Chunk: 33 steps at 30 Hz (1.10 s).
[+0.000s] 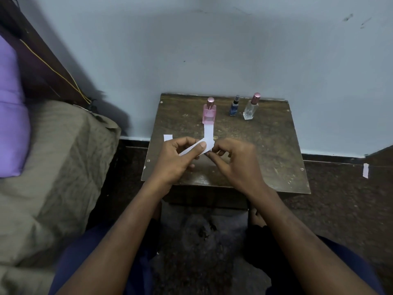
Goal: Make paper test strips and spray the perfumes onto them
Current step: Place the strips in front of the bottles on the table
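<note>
Head view: my left hand (176,158) pinches the paper strip (194,149) mid-table; my right hand (231,160) seemingly nips its end. Light, floppy, tearable, so I'd grip near the edges.

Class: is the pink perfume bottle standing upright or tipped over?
Upright: the pink perfume bottle stands on its base on the table, cap on top.

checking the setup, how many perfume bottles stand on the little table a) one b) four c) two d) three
d: a pink bottle, a small blue bottle and a clear bottle stand along the far edge of the table.
</note>
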Available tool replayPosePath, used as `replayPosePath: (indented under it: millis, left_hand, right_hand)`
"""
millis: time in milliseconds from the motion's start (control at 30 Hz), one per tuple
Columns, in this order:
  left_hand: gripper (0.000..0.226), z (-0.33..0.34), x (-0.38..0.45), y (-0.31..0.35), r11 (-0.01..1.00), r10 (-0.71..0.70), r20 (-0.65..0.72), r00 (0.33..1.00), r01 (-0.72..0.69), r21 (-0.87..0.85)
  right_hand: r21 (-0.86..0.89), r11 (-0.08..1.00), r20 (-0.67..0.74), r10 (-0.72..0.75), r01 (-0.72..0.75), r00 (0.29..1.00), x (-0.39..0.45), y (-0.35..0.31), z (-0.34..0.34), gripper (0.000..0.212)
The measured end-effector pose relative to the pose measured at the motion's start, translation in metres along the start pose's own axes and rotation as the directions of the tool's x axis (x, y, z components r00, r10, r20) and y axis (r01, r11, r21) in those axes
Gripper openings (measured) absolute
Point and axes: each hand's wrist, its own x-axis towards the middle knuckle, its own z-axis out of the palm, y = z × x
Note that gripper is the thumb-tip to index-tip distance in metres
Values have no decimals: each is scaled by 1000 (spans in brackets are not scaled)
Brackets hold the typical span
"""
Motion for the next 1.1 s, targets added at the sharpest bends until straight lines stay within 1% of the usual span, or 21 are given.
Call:
replayPosePath:
  millis: [33, 67, 100, 133, 167, 200, 233, 300, 367, 433, 500, 600, 667, 733, 900, 1100]
  left_hand:
    - [8, 0, -1, 2, 1000, 31, 8, 999, -31, 0]
    - [7, 0, -1, 4, 999, 51, 5, 999, -51, -9]
    - [7, -2, -1, 6, 998, 55, -7, 998, -55, -37]
    - [8, -3, 0, 6, 996, 43, -27, 999, -45, -75]
    - [9, -5, 0, 7, 994, 29, -53, 998, -34, -101]
    - [11, -7, 2, 5, 995, 13, -88, 996, -22, -99]
    - [11, -8, 3, 1, 997, -8, -125, 992, -1, -71]
    - [11, -10, 6, -8, 998, -65, -196, 978, 62, -20]
    - [7, -9, 9, -13, 993, -118, -236, 965, 122, 3]
    - [21, -7, 11, -14, 981, -105, -249, 963, 141, 131]
    - [27, -6, 10, -10, 950, -27, -243, 970, 100, 297]
    - [22, -6, 11, -9, 869, 124, -216, 969, -1, 494]
    - [23, -4, 14, -8, 852, 163, -235, 958, -16, 523]
    - [29, -3, 18, -6, 849, 157, -238, 959, -8, 528]
    - [45, -4, 31, -3, 770, 157, -173, 972, -10, 638]
    - [56, -4, 43, -13, 705, 197, -80, 977, -84, 705]
  right_hand:
    - [-6, 1000, -27, 24, -24, 999, 0, 0, -2, 8]
    - [9, 992, -74, 124, -124, 989, 2, 1, -5, 6]
    - [49, 957, -125, 289, -285, 949, 5, 4, -9, 6]
    - [95, 888, -154, 459, -450, 875, 8, 10, -13, 8]
    - [121, 819, -156, 573, -560, 804, 10, 17, -18, 10]
    - [120, 783, -137, 621, -610, 771, 10, 24, -20, 12]
    - [123, 766, -92, 642, -631, 761, 10, 28, -23, 14]
    - [213, 729, 36, 659, -650, 751, 9, 30, -22, 15]
    - [325, 669, 145, 663, -668, 735, 7, 27, -18, 14]
    - [386, 627, 199, 660, -677, 725, 8, 26, -16, 12]
    - [396, 620, 202, 661, -678, 722, 9, 27, -16, 11]
    - [392, 616, 192, 672, -684, 715, 10, 30, -18, 11]
    - [392, 612, 194, 676, -687, 712, 11, 31, -17, 11]
    - [406, 613, 194, 667, -678, 720, 12, 31, -16, 9]
    - [419, 622, 200, 648, -662, 735, 14, 29, -15, 12]
    - [434, 631, 195, 631, -643, 751, 15, 32, -18, 13]
